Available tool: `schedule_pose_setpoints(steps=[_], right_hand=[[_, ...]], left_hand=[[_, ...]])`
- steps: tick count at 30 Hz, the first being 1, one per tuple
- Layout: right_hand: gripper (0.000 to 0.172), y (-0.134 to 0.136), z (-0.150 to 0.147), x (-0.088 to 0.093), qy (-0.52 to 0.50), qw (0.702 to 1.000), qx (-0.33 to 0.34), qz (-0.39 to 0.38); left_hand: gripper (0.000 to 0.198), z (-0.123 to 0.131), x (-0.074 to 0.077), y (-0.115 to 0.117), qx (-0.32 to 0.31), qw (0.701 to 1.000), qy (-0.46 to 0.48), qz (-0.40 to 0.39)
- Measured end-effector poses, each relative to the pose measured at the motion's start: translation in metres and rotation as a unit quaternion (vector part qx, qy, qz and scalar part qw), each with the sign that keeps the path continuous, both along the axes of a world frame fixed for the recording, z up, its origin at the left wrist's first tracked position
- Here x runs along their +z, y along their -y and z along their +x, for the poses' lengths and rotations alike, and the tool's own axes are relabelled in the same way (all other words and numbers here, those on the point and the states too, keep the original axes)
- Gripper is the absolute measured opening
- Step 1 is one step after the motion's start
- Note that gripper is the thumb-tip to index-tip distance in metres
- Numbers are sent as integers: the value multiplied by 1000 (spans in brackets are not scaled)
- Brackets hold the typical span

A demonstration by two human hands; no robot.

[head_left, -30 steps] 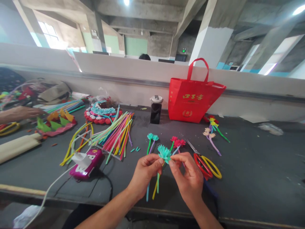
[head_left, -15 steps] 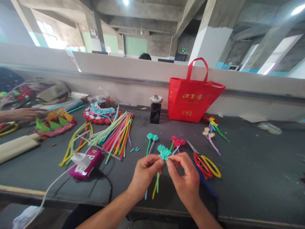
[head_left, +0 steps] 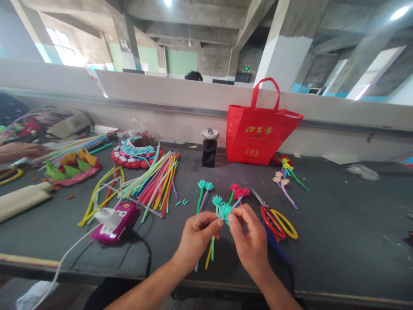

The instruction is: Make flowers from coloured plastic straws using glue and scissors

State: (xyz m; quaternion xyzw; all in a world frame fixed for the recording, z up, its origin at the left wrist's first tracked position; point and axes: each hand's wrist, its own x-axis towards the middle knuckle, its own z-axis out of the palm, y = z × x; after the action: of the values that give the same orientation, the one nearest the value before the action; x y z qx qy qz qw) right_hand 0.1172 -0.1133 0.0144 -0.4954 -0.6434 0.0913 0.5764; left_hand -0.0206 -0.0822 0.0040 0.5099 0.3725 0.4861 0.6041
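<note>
My left hand (head_left: 200, 236) pinches a turquoise pipe-cleaner flower (head_left: 225, 211) near its base, and my right hand (head_left: 248, 232) grips the same bloom at its right edge. Just behind it is another turquoise flower head (head_left: 217, 200). Green and yellow stems (head_left: 209, 254) show below my left fingers; which bloom they belong to is hidden. Two turquoise flowers (head_left: 205, 185) lie to the upper left, and red flowers (head_left: 239, 190) lie beyond my right hand. Scissors (head_left: 279, 221) with red and yellow handles rest to the right.
Colourful pipe cleaners (head_left: 158, 183) lie left of centre, near a purple power strip (head_left: 116, 224) with a white cable. Behind stand a phone (head_left: 209, 153) and a red bag (head_left: 261, 137). Another person's hand (head_left: 22, 151) is at far left. More flowers (head_left: 284, 181) lie right.
The fingers of my right hand have shifted on the held bloom, which now shows apart from the turquoise head behind it. The other person's hand at far left has moved left.
</note>
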Motion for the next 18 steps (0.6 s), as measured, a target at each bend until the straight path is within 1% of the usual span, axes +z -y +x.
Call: schedule_pose_setpoints(steps=[4, 6, 9, 11, 13, 15, 18], right_hand=[[17, 0, 1, 1, -7, 1000, 7, -14], [18, 0, 1, 1, -13, 1000, 9, -17], [18, 0, 1, 1, -20, 1000, 11, -16], [17, 0, 1, 1, -23, 999, 16, -16], [17, 0, 2, 1, -26, 999, 23, -18], [17, 0, 2, 0, -33, 999, 34, -24], [17, 0, 3, -1, -54, 996, 51, -41]], left_hand=[[25, 0, 1, 1, -1, 1000, 5, -3], [25, -1, 1, 1, -17, 1000, 16, -12], [27, -3, 2, 0, -81, 994, 45, -53], [30, -5, 2, -2, -133, 984, 75, -86], [32, -6, 2, -3, -169, 973, 107, -114], [29, -7, 3, -4, -186, 964, 129, -137], [28, -8, 4, -5, -195, 959, 140, -154]])
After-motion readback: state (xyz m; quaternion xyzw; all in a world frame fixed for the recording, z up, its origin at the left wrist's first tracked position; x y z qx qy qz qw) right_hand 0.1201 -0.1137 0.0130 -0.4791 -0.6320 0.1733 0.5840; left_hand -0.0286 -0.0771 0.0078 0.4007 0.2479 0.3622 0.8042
